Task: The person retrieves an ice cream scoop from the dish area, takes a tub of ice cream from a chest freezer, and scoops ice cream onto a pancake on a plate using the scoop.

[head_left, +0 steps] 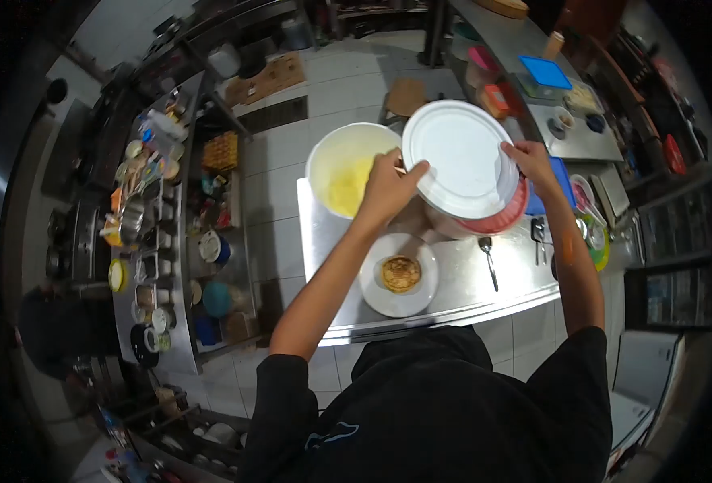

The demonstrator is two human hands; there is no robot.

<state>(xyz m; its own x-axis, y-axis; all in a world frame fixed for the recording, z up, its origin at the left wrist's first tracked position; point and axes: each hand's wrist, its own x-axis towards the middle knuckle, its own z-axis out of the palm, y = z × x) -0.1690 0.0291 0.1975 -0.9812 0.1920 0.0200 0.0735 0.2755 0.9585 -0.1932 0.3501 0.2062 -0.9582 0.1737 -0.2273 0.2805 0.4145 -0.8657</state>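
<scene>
Both my hands hold a round white lid (460, 157) by its rim, tilted above the steel table. My left hand (390, 187) grips its left edge, thumb on top, and my right hand (531, 161) pinches its right edge. Beside my left hand stands a white bucket (324, 153) with something yellow inside. A tub with red or pink contents (501, 219) sits partly hidden under the lid. Nearer to me, a small browned pancake (400, 274) lies on a white plate (400, 306).
A spoon (489, 262) and other utensils (538, 235) lie on the steel table (348, 322). At the right are a green-rimmed bowl (599, 253) and a blue-lidded box (545, 72). A shelf unit crowded with containers (154, 274) stands at the left. Another person (58, 326) is at far left.
</scene>
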